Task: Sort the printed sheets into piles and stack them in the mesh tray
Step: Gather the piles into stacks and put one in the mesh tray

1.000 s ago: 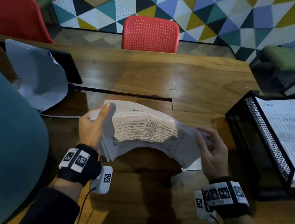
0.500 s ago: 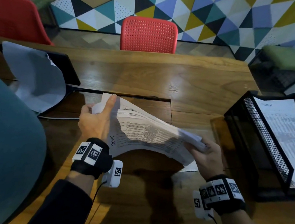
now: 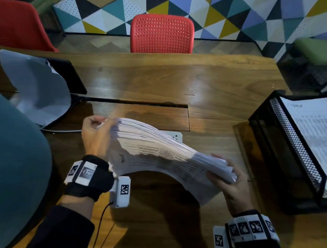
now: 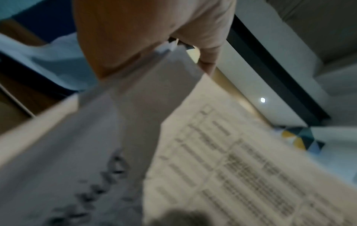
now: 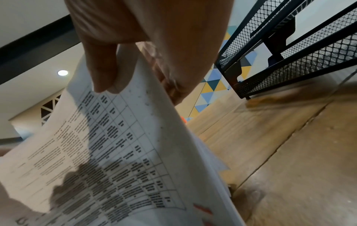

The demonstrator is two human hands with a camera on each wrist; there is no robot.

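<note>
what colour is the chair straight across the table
Red, with a perforated back: the chair shows best in the head view.

Above the wooden surface, the left hand and right hand each hold one end of a thick, arched stack of printed sheets. At right, a black mesh tray holds more sheets. A red chair stands beyond.

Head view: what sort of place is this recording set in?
Probably an office meeting room: a long wooden table with a cable slot, red chairs along it, and a black mesh tray holding printed sheets.
</note>
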